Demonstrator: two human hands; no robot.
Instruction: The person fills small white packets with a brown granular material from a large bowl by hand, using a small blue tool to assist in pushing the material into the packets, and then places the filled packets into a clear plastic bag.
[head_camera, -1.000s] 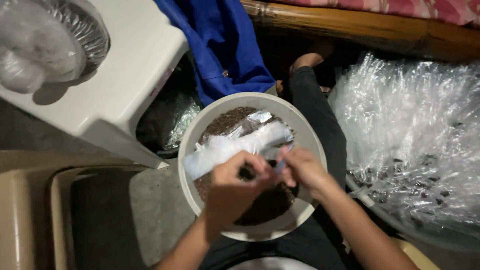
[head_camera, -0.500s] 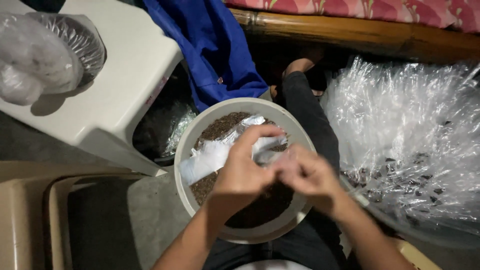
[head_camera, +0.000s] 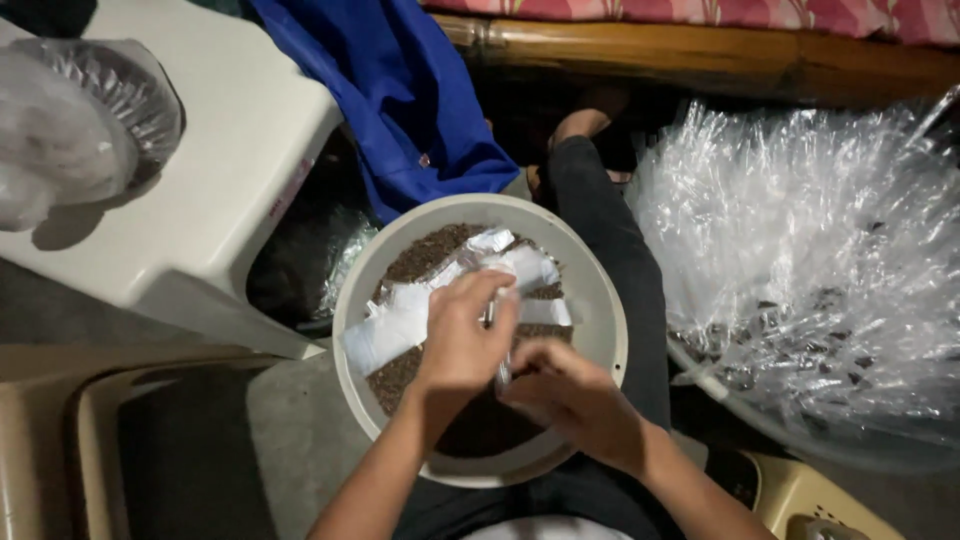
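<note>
1. Dim floor-level work area, seen from above; a grey floor showed between the furniture, and the person sat with a white basin on the lap.
2. Basin contents: dark brown granular material, w/ a loose stack of small clear plastic sachets lying across it, left of centre.
3. Left hand: over the basin centre, fingers curled shut and pinching a narrow clear sachet near its top end. The sachet hung roughly upright between both hands.
4. Right hand: just beside the left, lower and toward the basin's near rim, fingers closed on the lower end of the same sachet. The hands were touching or nearly so; exact contact could not be told.
5. Sachet fill level: too small and hidden by the fingers to tell.
6. Dark trouser leg ran out from under the basin toward the top of view, ending at a bare foot.
7. Right of the basin: a large heap of clear sachets, many w/ dark specks inside, resting in a second tub.
8. Left of the basin: a white plastic stool carrying a clear plastic bag.
9. Above the basin: a blue cloth, draped down beside the stool.
10. Top edge: a bamboo bed frame w/ pink patterned bedding.
11. Lower left: a beige plastic chair, partly in view.
</note>
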